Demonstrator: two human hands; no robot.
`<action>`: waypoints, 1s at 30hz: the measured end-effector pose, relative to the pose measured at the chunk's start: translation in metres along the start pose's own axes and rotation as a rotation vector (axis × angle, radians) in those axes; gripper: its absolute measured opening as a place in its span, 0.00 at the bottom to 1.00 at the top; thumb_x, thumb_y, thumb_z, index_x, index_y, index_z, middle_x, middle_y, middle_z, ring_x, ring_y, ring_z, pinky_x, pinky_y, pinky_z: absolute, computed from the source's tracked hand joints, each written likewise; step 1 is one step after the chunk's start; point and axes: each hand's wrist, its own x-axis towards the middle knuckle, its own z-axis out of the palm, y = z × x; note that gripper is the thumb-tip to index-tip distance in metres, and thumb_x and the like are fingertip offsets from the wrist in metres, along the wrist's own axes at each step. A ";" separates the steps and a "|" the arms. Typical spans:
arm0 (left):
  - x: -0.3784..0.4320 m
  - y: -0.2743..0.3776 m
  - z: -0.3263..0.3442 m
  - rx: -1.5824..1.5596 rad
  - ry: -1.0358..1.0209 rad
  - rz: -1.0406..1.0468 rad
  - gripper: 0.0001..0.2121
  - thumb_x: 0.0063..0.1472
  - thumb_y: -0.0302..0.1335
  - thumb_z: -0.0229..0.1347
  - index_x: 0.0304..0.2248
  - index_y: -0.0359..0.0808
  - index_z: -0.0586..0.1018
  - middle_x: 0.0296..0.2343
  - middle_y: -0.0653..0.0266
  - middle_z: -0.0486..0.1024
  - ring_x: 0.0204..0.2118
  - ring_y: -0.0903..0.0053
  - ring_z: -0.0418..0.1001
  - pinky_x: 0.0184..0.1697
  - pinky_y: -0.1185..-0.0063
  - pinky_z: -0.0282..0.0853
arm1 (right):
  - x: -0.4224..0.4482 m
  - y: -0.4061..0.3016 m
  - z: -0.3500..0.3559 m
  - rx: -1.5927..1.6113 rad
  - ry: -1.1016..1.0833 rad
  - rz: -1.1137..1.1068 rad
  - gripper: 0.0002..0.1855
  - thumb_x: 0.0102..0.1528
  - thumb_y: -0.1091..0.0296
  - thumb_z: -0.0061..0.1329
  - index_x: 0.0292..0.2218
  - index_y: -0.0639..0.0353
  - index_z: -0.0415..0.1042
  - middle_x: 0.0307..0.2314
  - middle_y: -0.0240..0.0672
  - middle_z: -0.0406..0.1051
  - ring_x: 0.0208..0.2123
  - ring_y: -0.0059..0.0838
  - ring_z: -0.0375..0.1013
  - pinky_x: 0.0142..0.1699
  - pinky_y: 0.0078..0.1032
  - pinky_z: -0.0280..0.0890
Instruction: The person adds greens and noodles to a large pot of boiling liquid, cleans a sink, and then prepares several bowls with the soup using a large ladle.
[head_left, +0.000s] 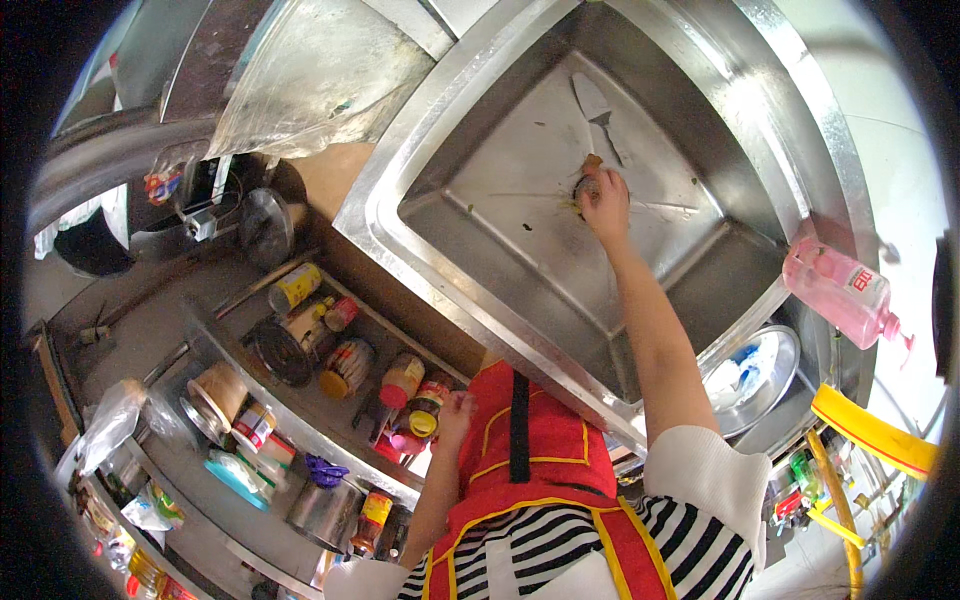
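My right hand (606, 202) reaches down into a stainless steel sink basin (517, 225). Its fingers close around a small round metal piece (585, 189) at the drain; whether this is a strainer or a scouring ball I cannot tell. A brown scrap (592, 162) touches it on the far side, with thin greenish bits around. Beyond lies a broad-bladed metal utensil (591, 97), its handle towards my hand. Dark food bits (527, 226) dot the basin floor. My left hand (455, 420) hangs beside my red apron (551, 442), fingers loosely curled, with nothing seen in it.
A pink pump bottle (840, 289) is at the basin's right edge. Below it, a metal bowl (757, 382) holds white and blue stuff. Shelves at left carry jars (401, 379), a metal pot (326, 506) and a yellow can (295, 287). Clear plastic sheeting (315, 82) hangs at upper left.
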 end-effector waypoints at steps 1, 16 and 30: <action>0.001 -0.009 0.002 -0.053 0.012 -0.024 0.09 0.52 0.29 0.45 0.28 0.30 0.69 0.21 0.64 0.69 0.22 0.80 0.67 0.26 0.83 0.63 | 0.015 -0.010 -0.008 -0.033 -0.011 -0.066 0.20 0.41 0.69 0.43 0.39 0.58 0.60 0.37 0.43 0.59 0.41 0.42 0.57 0.44 0.33 0.54; 0.005 -0.030 0.007 -0.128 0.001 -0.069 0.10 0.53 0.30 0.45 0.28 0.29 0.69 0.21 0.63 0.70 0.23 0.81 0.68 0.27 0.84 0.63 | -0.036 -0.004 0.005 -0.243 -0.047 0.157 0.37 0.42 0.47 0.44 0.44 0.67 0.52 0.43 0.51 0.51 0.45 0.50 0.51 0.48 0.38 0.49; 0.008 -0.076 0.004 -0.003 0.024 0.023 0.09 0.52 0.29 0.46 0.28 0.31 0.70 0.21 0.64 0.69 0.24 0.80 0.67 0.29 0.83 0.62 | -0.037 0.004 0.035 -0.254 -0.065 0.113 0.19 0.45 0.58 0.44 0.35 0.61 0.60 0.34 0.48 0.61 0.36 0.48 0.59 0.40 0.39 0.55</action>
